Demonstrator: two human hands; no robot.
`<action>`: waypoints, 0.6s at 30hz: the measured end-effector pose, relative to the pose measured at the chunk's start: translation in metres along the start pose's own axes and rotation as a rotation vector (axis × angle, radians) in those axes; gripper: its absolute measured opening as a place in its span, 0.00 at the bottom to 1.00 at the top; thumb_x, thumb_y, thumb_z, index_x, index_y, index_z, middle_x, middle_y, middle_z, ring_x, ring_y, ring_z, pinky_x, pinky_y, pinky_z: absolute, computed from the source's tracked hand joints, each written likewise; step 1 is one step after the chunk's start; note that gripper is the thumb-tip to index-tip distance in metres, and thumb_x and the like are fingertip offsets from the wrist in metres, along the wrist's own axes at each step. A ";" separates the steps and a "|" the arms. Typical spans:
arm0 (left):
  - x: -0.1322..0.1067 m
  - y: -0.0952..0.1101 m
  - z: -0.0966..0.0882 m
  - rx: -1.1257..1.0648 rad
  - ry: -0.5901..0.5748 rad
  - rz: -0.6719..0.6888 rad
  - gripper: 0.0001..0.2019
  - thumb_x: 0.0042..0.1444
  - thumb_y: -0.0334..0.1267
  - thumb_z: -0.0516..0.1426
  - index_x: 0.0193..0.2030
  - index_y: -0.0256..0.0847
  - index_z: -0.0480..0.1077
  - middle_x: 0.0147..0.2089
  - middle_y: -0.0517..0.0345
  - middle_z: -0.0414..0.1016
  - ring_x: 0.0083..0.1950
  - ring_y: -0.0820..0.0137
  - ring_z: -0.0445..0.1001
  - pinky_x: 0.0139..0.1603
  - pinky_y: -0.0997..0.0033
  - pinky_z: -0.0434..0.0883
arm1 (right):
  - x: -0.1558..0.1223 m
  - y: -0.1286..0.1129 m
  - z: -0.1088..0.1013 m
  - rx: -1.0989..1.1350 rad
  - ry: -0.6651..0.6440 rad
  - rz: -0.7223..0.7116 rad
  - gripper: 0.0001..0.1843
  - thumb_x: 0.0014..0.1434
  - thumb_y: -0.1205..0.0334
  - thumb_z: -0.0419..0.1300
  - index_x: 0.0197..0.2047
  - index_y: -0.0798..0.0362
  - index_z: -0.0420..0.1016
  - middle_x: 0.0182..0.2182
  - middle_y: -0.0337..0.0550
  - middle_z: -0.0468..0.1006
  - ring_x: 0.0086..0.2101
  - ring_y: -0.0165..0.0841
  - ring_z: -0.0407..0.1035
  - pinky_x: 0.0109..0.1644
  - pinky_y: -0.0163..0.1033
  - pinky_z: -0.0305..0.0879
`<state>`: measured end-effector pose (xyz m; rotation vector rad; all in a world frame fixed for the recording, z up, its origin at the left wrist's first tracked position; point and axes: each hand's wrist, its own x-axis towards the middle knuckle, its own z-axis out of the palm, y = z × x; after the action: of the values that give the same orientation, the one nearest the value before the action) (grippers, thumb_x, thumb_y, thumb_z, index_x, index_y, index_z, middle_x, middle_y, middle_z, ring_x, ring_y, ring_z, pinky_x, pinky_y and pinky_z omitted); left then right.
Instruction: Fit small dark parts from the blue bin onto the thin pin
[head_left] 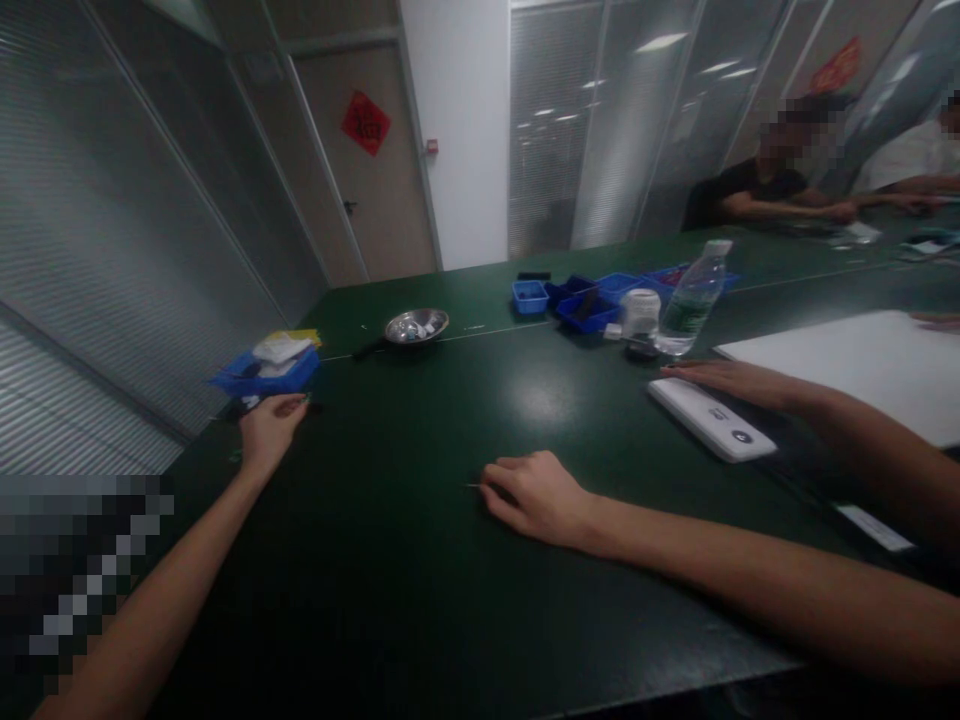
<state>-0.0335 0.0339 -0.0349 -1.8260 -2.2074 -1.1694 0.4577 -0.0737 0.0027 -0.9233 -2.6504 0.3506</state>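
On the left, my left hand (268,432) is raised in front of a blue tray (300,375), its thumb and fingers pinched on a small greenish piece (306,399) too blurred to name. My right hand (536,497) rests near the middle of the dark green table (390,520). Its fingers are closed, and a thin, pale, needle-like tip (471,486) sticks out to the left; the rest of that thing is hidden in the grip. White and yellow packets (281,348) lie in the blue tray.
A small pan (416,328) holding small items stands further back. Blue bins (589,312), a jar (642,312) and a water bottle (694,300) stand back right. Another person's hand (739,382) touches a white device (712,418). Two people sit at the far right.
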 end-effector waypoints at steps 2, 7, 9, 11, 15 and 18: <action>0.000 0.002 0.000 0.034 0.007 0.034 0.19 0.55 0.51 0.59 0.46 0.40 0.79 0.47 0.51 0.81 0.45 0.61 0.78 0.50 0.66 0.72 | 0.000 0.000 0.000 0.002 0.000 -0.001 0.16 0.71 0.56 0.47 0.42 0.54 0.73 0.32 0.39 0.74 0.26 0.25 0.60 0.28 0.34 0.50; -0.001 0.010 -0.002 0.052 -0.096 -0.142 0.19 0.53 0.51 0.62 0.47 0.43 0.81 0.44 0.53 0.82 0.43 0.59 0.78 0.48 0.64 0.72 | 0.000 0.000 0.000 0.003 0.006 0.002 0.16 0.71 0.56 0.47 0.42 0.54 0.73 0.32 0.39 0.74 0.26 0.25 0.61 0.29 0.34 0.50; -0.001 0.009 -0.001 0.039 -0.110 -0.190 0.20 0.52 0.51 0.62 0.47 0.43 0.81 0.43 0.53 0.82 0.43 0.58 0.78 0.47 0.64 0.72 | 0.000 -0.001 -0.001 0.002 0.004 0.003 0.16 0.72 0.55 0.47 0.43 0.54 0.73 0.32 0.39 0.74 0.26 0.25 0.61 0.29 0.33 0.50; 0.000 0.006 -0.001 0.012 -0.109 -0.219 0.20 0.51 0.51 0.63 0.47 0.43 0.81 0.44 0.53 0.82 0.45 0.57 0.78 0.48 0.64 0.72 | 0.001 -0.001 -0.001 0.001 -0.005 0.004 0.16 0.72 0.56 0.47 0.43 0.54 0.73 0.33 0.39 0.74 0.26 0.25 0.62 0.29 0.33 0.51; 0.003 -0.004 0.000 -0.055 -0.124 -0.256 0.20 0.50 0.51 0.64 0.48 0.45 0.81 0.47 0.54 0.82 0.47 0.57 0.78 0.51 0.62 0.70 | 0.001 -0.002 -0.001 0.003 -0.011 0.007 0.16 0.72 0.56 0.47 0.43 0.54 0.73 0.32 0.39 0.74 0.26 0.25 0.62 0.29 0.33 0.51; 0.006 -0.009 0.000 -0.073 -0.132 -0.279 0.21 0.48 0.51 0.65 0.47 0.45 0.81 0.48 0.54 0.82 0.48 0.56 0.78 0.52 0.61 0.70 | 0.001 -0.002 -0.001 0.008 -0.009 0.009 0.16 0.72 0.55 0.47 0.43 0.54 0.72 0.33 0.39 0.74 0.26 0.25 0.61 0.29 0.33 0.51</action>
<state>-0.0428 0.0389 -0.0368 -1.7081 -2.5946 -1.2189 0.4560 -0.0739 0.0039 -0.9330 -2.6522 0.3683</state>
